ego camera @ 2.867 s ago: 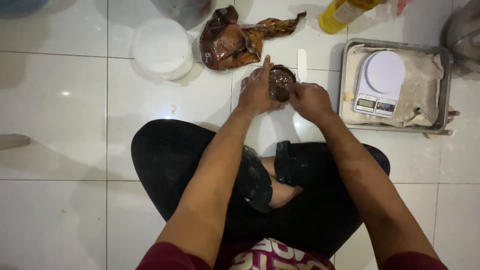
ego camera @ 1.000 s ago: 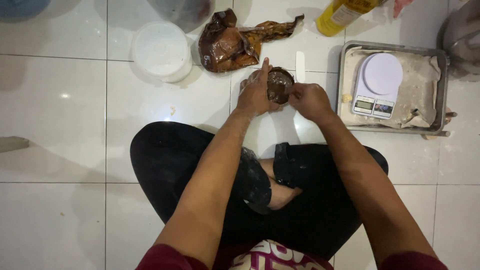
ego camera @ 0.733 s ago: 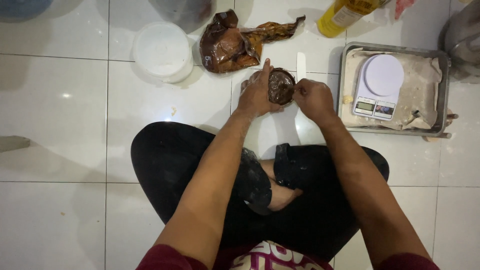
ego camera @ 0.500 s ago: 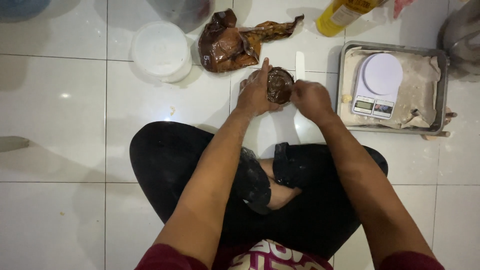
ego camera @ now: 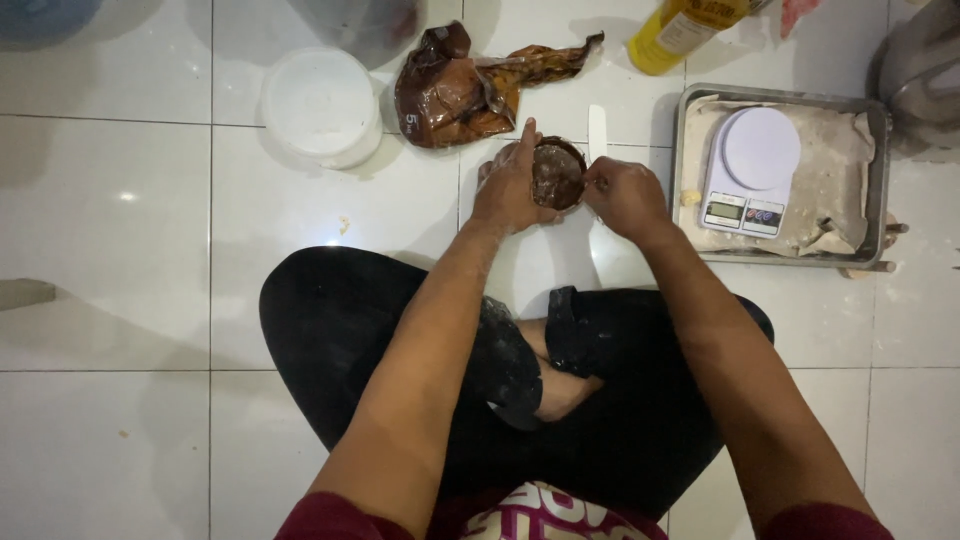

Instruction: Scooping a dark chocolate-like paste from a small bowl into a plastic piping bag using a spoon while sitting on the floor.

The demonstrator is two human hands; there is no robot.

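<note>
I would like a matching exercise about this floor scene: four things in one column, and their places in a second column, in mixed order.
Things:
1. white tub
2. kitchen scale
3. yellow bottle
4. brown lump

Places:
A. between the left hand and the right hand
B. on the paper inside the metal tray
C. on the white floor tiles, left of the crumpled brown bag
D. at the top edge, above the tray

Pairs: 1-C, 2-B, 3-D, 4-A
</note>
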